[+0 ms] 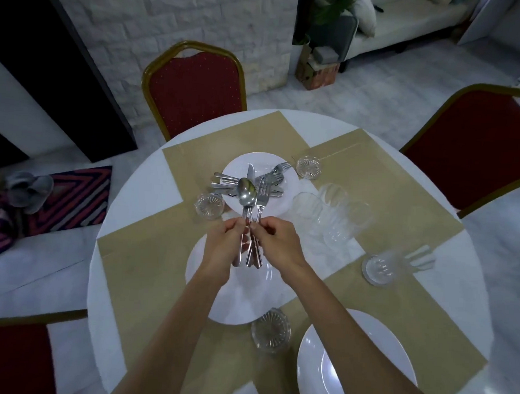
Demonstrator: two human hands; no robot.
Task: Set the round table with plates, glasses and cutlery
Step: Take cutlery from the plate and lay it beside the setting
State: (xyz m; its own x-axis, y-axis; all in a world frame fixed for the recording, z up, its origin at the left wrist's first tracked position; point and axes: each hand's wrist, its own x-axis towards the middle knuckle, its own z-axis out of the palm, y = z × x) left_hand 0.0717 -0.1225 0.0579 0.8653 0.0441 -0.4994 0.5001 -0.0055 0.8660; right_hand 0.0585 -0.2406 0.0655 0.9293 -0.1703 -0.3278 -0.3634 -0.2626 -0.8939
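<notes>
Although the round counter (125,217) carries several settings, the coming move is judged to turn on the plate (247,301) lying directly beneath both grips, with bare mat (146,266) left on either side of it. A bundle of cutlery (248,196) is held above it: the handles are gripped by the left grip (229,240) and pinched from the other side by the right grip (277,243). The bundle's long axis is pointed straight away from the body, heads beyond the grips, handle ends over the plate. Neither grip is placed nearer.

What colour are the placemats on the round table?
Plain tan placemats, clearest in the head view.
</notes>
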